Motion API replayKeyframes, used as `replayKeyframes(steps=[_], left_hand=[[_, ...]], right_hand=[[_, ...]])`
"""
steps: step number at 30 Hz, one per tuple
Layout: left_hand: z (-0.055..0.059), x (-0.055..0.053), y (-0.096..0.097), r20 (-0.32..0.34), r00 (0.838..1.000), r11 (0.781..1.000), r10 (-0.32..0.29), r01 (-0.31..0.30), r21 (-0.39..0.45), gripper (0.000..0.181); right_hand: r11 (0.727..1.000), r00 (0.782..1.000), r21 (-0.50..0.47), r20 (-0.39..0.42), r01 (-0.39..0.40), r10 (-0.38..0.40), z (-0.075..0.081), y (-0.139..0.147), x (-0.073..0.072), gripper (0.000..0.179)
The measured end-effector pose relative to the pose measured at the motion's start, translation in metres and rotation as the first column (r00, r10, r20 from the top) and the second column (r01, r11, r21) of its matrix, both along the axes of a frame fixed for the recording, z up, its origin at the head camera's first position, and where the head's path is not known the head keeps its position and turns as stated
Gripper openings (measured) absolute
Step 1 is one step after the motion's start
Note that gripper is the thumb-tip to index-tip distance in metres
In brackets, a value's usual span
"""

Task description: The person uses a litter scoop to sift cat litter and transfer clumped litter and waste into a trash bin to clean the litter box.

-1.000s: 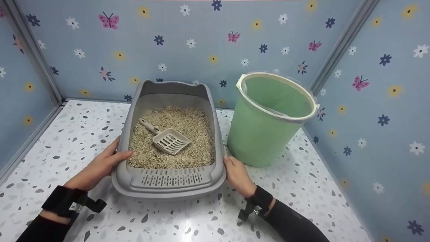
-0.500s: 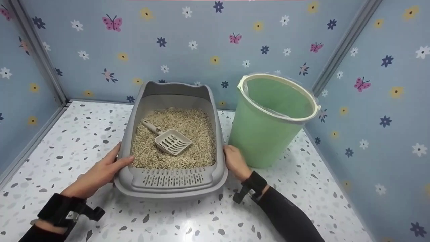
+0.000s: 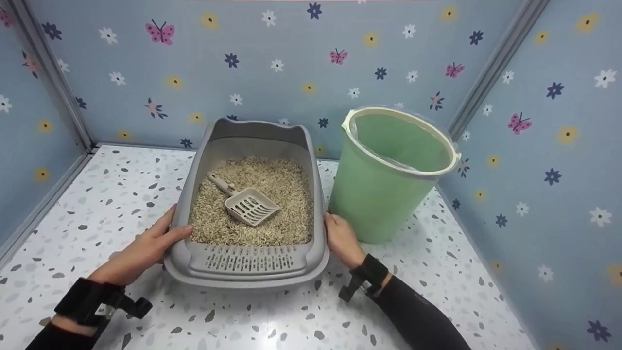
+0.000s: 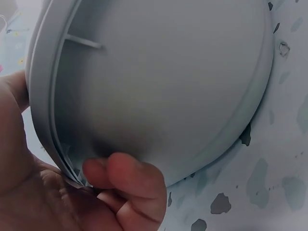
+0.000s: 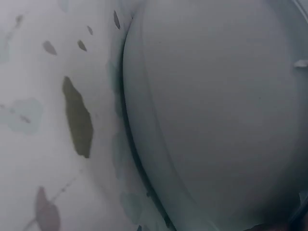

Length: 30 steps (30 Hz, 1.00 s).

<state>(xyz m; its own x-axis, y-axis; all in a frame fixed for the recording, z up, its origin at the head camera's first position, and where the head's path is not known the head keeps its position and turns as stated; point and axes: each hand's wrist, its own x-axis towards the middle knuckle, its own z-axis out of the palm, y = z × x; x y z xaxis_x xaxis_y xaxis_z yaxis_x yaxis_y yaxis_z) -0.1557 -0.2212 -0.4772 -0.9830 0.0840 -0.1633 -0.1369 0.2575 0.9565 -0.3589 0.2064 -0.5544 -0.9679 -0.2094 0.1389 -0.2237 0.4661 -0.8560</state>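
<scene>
A grey litter box [image 3: 252, 275] sits on the floor, its perforated entry ledge towards me. Inside is a layer of tan litter [image 3: 272, 233], and on it lies a beige slotted litter scoop [image 3: 252, 206], handle pointing to the back left. My left hand [image 3: 141, 250] grips the box's left rim near the front, thumb over the edge. The left wrist view shows the curled fingers [image 4: 130, 178] under the rim against the grey outer wall [image 4: 168, 86]. My right hand [image 3: 342, 240] holds the right rim, its fingertips hidden. The right wrist view shows mostly the box's outer wall [image 5: 216, 106].
A green waste bin [image 3: 374, 204] with a cream rim and clear liner stands close to the box's right side, right behind my right hand. Flower-patterned wall panels [image 3: 272, 43] enclose the back and both sides. The floor [image 3: 243, 321] is white with grey speckles.
My right hand has slid a little farther back along the box's right side. The box's back end has shifted slightly to the right. My left hand keeps its hold.
</scene>
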Motion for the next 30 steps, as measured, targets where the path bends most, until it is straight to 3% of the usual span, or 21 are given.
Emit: replayKeyframes(steps=[7, 20, 30], left_hand=[[0.001, 0.003, 0.003, 0.047, 0.999, 0.998, -0.023, 0.020, 0.056, 0.093], [0.002, 0.002, 0.008, 0.019, 0.999, 1.000, -0.027, 0.026, 0.013, 0.093], [0.003, 0.001, 0.008, 0.018, 0.999, 0.998, -0.032, 0.031, 0.049, 0.093]], right_hand=[[1.000, 1.000, -0.013, 0.009, 0.001, -0.001, -0.009, 0.009, 0.006, 0.041], [0.999, 0.999, 0.037, -0.039, 0.019, -0.017, -0.009, 0.015, 0.004, 0.041], [0.999, 0.999, 0.029, -0.045, 0.025, -0.024, -0.007, 0.014, 0.004, 0.043]])
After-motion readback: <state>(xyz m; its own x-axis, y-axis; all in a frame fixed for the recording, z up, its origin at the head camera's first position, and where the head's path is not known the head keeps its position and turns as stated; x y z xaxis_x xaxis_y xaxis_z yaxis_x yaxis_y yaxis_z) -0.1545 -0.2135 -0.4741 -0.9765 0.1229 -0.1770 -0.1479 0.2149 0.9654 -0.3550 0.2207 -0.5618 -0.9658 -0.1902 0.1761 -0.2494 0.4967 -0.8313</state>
